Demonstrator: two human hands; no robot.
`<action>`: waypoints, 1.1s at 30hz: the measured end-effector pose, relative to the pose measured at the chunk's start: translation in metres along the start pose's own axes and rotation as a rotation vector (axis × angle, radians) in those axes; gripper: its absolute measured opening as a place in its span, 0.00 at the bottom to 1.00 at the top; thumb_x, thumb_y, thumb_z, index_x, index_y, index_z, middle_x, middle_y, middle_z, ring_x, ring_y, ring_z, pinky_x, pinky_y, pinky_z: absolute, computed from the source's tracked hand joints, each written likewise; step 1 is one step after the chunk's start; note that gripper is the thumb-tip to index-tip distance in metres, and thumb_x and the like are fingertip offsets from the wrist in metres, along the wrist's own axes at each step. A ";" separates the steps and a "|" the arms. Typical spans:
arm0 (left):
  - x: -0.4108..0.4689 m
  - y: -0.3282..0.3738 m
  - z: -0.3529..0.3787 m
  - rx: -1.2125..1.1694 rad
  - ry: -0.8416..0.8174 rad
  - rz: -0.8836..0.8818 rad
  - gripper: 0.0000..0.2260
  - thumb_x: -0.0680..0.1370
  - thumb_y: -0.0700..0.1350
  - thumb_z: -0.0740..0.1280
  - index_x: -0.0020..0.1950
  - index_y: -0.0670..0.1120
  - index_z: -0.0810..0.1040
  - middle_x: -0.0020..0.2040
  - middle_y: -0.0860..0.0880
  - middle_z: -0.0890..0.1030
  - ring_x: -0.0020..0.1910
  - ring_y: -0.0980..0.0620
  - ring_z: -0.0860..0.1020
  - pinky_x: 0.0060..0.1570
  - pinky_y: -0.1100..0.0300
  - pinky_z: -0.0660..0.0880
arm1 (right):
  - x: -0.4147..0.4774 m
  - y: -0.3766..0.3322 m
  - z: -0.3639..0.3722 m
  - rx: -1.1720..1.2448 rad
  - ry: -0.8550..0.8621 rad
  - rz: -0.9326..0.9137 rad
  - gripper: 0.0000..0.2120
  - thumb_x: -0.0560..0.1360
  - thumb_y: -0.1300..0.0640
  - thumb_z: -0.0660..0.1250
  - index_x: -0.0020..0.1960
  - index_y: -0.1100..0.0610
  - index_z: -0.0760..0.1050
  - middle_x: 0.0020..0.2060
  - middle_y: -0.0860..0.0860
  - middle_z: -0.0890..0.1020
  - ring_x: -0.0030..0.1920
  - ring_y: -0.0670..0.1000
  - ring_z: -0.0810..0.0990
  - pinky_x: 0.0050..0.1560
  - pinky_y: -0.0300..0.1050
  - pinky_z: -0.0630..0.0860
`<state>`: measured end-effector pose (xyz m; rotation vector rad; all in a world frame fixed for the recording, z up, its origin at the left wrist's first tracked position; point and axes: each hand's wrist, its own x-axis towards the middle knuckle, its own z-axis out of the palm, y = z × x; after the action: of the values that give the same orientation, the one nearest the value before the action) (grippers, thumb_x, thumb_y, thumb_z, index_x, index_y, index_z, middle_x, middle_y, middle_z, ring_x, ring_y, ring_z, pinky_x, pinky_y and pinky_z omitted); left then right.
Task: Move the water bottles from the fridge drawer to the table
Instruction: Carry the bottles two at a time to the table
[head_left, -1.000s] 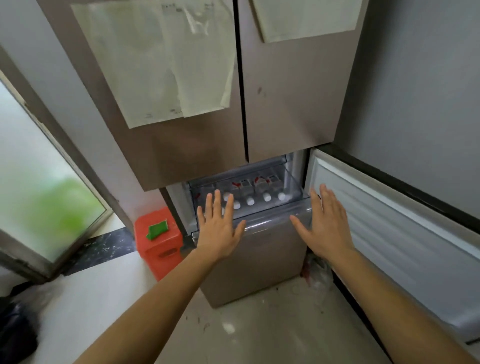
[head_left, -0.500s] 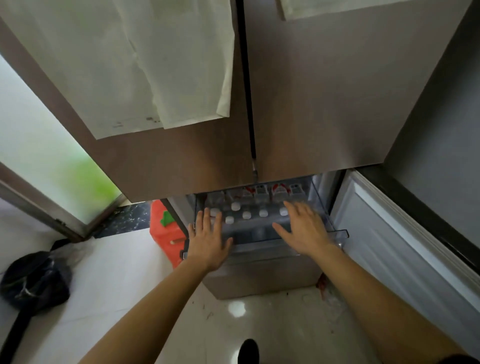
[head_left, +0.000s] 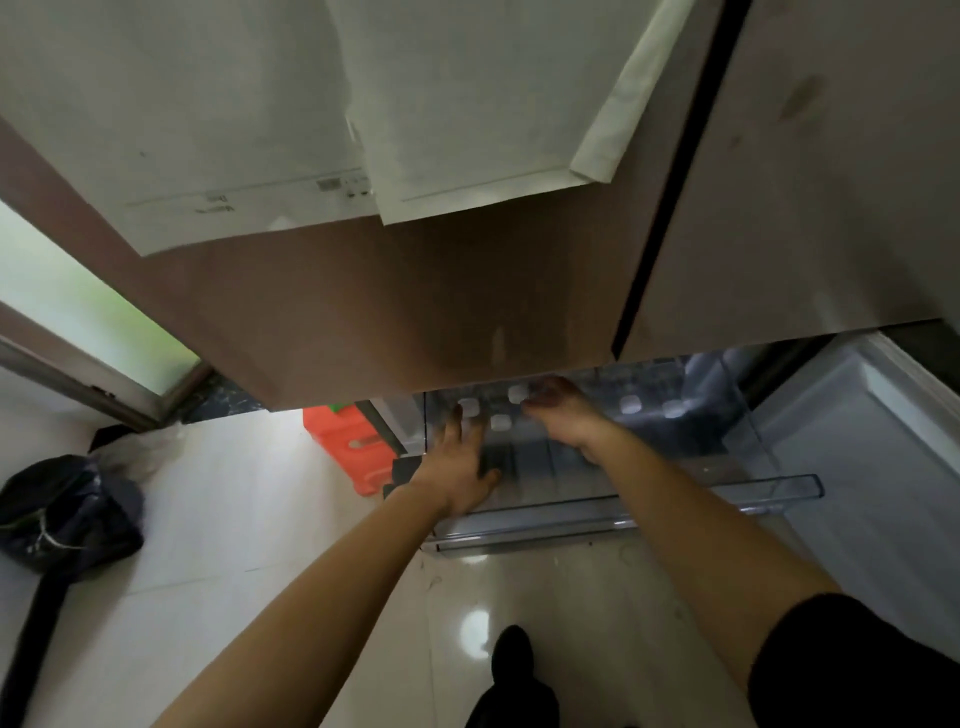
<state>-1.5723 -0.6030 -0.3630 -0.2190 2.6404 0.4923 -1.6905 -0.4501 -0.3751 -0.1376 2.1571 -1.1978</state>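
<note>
- Bottles (head_left: 500, 422): upright in drawer (head_left: 795, 488), long axis vertical, only white caps (head_left: 630, 404) sharp enough to read; bodies blurred behind clear wall.
- Five caps countable: three clustered at left by the grips, two more toward right side of drawer.
- Drawer: pulled out under fridge doors (head_left: 415, 312), clear front rim toward camera, all caps in back half.
- Left grip (head_left: 457, 462): in over left front corner, fingers (head_left: 454, 431) straight and spread, holding nothing, tips just short of nearest cap, cap straight ahead of them.
- Right grip (head_left: 563, 415): deeper in, fingers (head_left: 545, 392) curled down right beside back cap of cluster; contact blurred, cannot tell whether closed on a bottle.
- Key relation: cluster ahead of and between both grips, right grip nearer; two right-hand caps well apart from either grip, on right arm's side.
- Judged step: first pick, nothing lifted yet; likely calls for grasp from above round a neck, then lift along vertical axis.
- Judged risk: door edge low over caps, chance of knocking a bottle on way out.
- Surface: not in view.
- Elsewhere: lower door (head_left: 857, 493) open at right; red box (head_left: 345, 441) and black bag (head_left: 67, 514) on floor (head_left: 260, 519) at left.
</note>
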 end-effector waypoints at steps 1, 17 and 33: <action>0.002 -0.001 0.001 -0.002 0.003 0.012 0.40 0.80 0.55 0.63 0.80 0.51 0.39 0.79 0.40 0.37 0.78 0.38 0.40 0.76 0.46 0.44 | 0.007 -0.001 0.005 0.083 -0.024 0.045 0.24 0.80 0.51 0.66 0.73 0.57 0.67 0.69 0.53 0.73 0.66 0.57 0.74 0.62 0.55 0.75; 0.081 0.000 0.010 -0.880 0.195 -0.328 0.41 0.74 0.55 0.71 0.78 0.47 0.50 0.68 0.42 0.73 0.60 0.38 0.77 0.61 0.43 0.75 | -0.006 0.043 -0.023 0.318 -0.047 0.284 0.10 0.79 0.52 0.67 0.55 0.56 0.74 0.40 0.50 0.74 0.36 0.46 0.73 0.38 0.38 0.72; 0.009 0.052 0.003 -0.664 0.344 -0.548 0.23 0.80 0.46 0.62 0.69 0.33 0.64 0.64 0.34 0.76 0.62 0.35 0.75 0.60 0.47 0.73 | -0.083 0.027 -0.069 -0.586 0.160 -0.028 0.23 0.75 0.35 0.65 0.48 0.57 0.74 0.43 0.54 0.80 0.41 0.53 0.77 0.35 0.45 0.69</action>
<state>-1.5908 -0.5547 -0.3540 -1.2828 2.4601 1.1900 -1.6609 -0.3525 -0.3301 -0.3313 2.6000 -0.5711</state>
